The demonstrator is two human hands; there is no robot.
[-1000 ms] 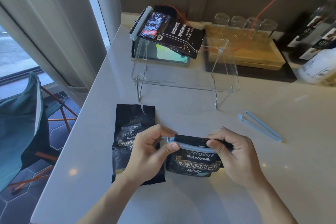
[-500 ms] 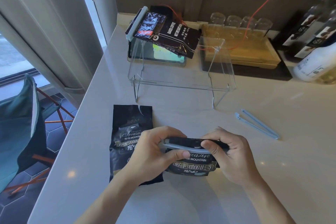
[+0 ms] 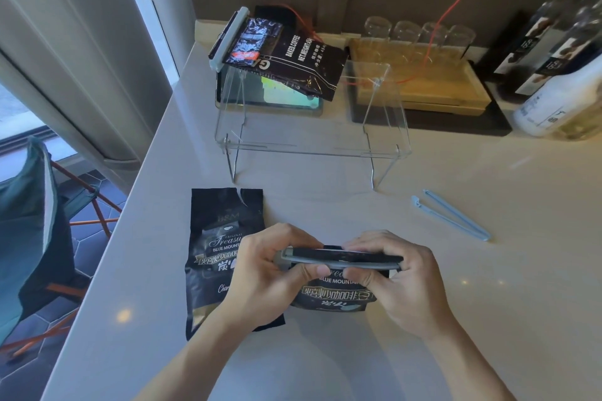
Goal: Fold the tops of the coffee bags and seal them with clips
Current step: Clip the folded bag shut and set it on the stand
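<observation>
From the head camera we look down on a pale tabletop (image 3: 456, 319) and our two hands working near its front edge. Our left hand (image 3: 260, 277) curls around the left end of a grey-blue clip (image 3: 338, 263), thumb under it and fingers over the top. Our right hand (image 3: 400, 280) pinches the right end of the same clip in the same way. The clip runs across the folded top of a small black coffee bag (image 3: 335, 298), which we hold just above the tabletop. A second black coffee bag (image 3: 221, 238) lies flat just to the left, partly under our left hand, its top unfolded. A spare blue clip (image 3: 451, 215) lies open, well apart to the right. Farther back, a clear acrylic stand (image 3: 312, 143) carries a larger dark coffee bag (image 3: 293, 58) with a pale clip (image 3: 228, 39) along its left edge.
</observation>
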